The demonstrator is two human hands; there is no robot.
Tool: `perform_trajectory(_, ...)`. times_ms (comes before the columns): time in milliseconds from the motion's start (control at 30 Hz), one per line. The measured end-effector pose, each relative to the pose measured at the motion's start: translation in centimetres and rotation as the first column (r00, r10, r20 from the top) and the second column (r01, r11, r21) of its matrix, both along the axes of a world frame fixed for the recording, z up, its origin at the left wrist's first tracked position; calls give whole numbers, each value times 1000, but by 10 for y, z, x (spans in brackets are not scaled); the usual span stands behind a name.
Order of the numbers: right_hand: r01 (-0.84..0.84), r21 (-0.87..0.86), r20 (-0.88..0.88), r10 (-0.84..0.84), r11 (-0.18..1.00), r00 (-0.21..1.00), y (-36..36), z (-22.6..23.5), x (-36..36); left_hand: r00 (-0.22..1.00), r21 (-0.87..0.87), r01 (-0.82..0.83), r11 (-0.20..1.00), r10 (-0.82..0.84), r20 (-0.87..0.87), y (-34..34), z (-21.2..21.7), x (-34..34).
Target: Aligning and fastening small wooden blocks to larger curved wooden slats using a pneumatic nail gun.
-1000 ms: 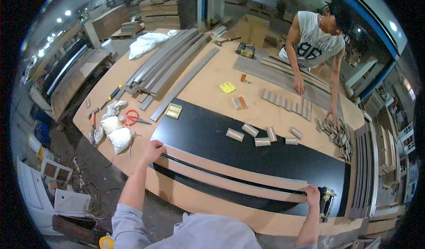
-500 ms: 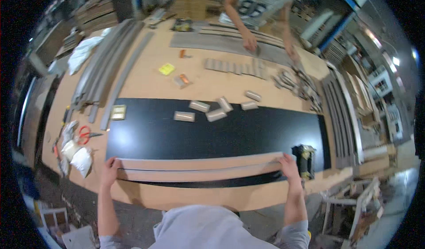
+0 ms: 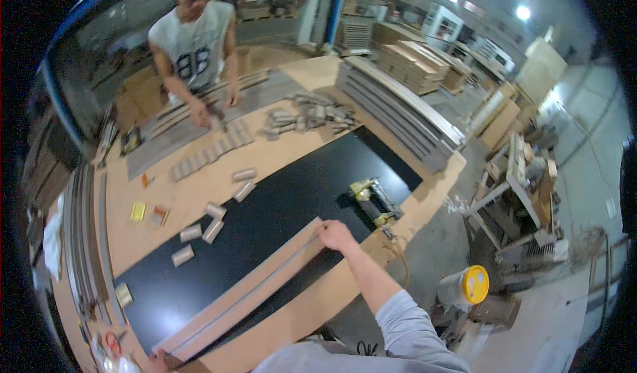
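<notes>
Because the strips (image 3: 242,293) are long, thin and narrow, I judge them light for their length yet whippy: stiff along the grain, likely to sag or twist if lifted from one end alone. They look like bare wood or board, dry and not slippery, with edges that could chip if knocked. Two of them lie side by side, touching along their length, flat on the black panel (image 3: 292,200) that covers the near part of the bench (image 3: 199,174). Their long axis runs diagonally in the head view, from the lower left near the person's body up to the right, where the far end points toward the yellow nail gun (image 3: 373,200) resting just beyond on the same panel. The right hand (image 3: 335,235) sits on that far end, fingers together and curled over the tip, pressing or pinching it. The left hand (image 3: 158,362) is at the opposite end, at the frame's lower edge; only a sliver shows, so I cannot tell how its fingers stand. Holding at both ends, as now, seems the sound grip, keeping the pair aligned. Small wood blocks (image 3: 199,230) lie scattered on the panel, apart from the strips, and another person (image 3: 192,41) works at the bench's far side.
</notes>
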State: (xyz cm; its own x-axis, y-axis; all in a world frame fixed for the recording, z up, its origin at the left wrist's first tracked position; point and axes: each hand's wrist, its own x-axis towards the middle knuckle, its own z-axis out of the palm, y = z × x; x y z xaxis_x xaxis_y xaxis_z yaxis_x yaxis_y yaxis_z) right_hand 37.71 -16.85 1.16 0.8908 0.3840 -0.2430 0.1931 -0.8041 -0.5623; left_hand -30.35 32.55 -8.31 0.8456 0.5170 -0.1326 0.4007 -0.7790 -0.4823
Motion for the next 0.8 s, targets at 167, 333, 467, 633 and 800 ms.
perform_trajectory(167, 2, -15, -64, -2, 1000, 998, -49, 12, -20, 959, -285, -117, 952, 182, 216, 33, 30, 77)
perform_trajectory(333, 179, 135, -66, -171, 974, 983, -120, 43, -53, 844, -624, -236, 745, 476, 249, 2, 48, 113)
perform_trajectory(467, 341, 89, -103, -332, 936, 938, -221, 76, -64, 692, -842, -279, 462, 705, 158, -89, 82, 167)
perform_trajectory(633, 543, 220, -60, -544, 810, 837, -375, 98, -82, 684, -904, -251, 345, 724, 86, -248, 196, 317)
perform_trajectory(800, 663, 282, -151, -650, 693, 744, -505, 95, -87, 772, -772, 94, 628, 443, 455, -297, 138, 406)
